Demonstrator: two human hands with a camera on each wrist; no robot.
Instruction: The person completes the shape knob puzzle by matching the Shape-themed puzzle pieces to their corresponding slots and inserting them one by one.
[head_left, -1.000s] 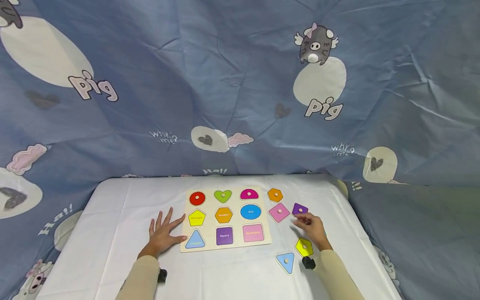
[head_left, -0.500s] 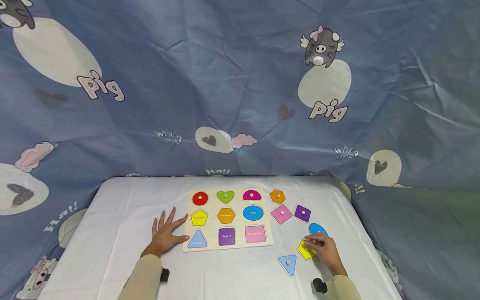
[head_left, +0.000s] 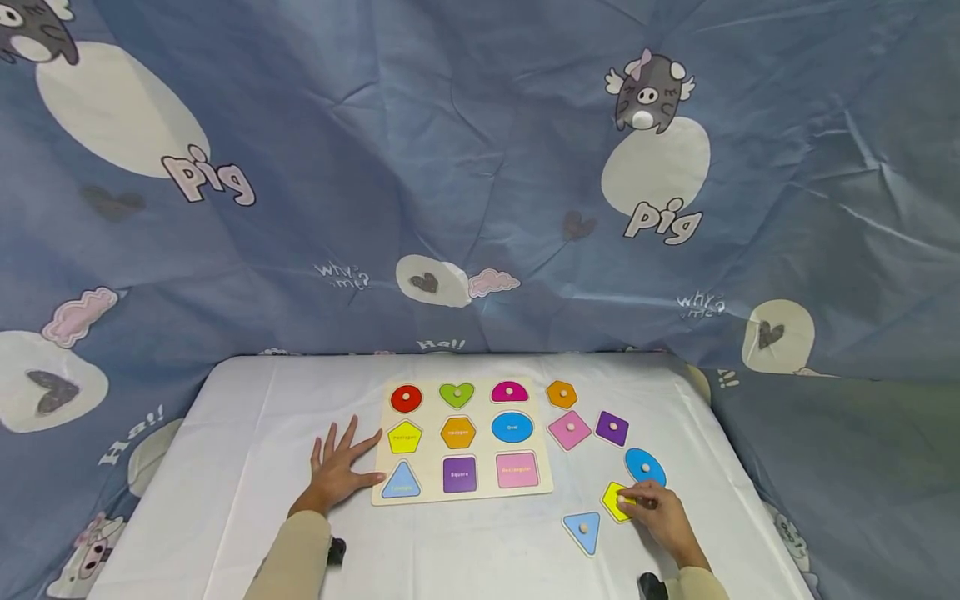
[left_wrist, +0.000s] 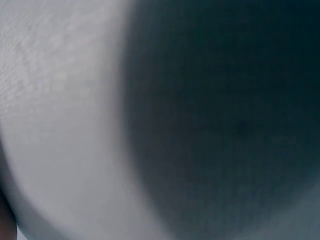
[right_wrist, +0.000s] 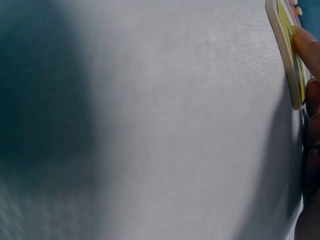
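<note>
I'm seeing the right hand (head_left: 663, 518) pinching the yellow, pale-edged pentagon piece (head_left: 612, 502) near its middle, thumb and fingertip standing narrow. The piece is sitting to the right of the flat, cream puzzle board (head_left: 486, 476), well apart from it and just beside the blue oval piece (head_left: 647, 465); I can't tell whether it is fully clear of the white cloth (head_left: 465, 550). The left hand (head_left: 334, 475) is holding nothing, its fingers resting spread wide, thumb and forefinger meeting the board's left edge. I'm judging the pinch to be the weak point: an off-centre hold could be letting the pentagon tip or slip. A low carry could be snagging the light-blue triangle piece (head_left: 588, 540), and uneven left-hand pressure could be skewing the board.
</note>
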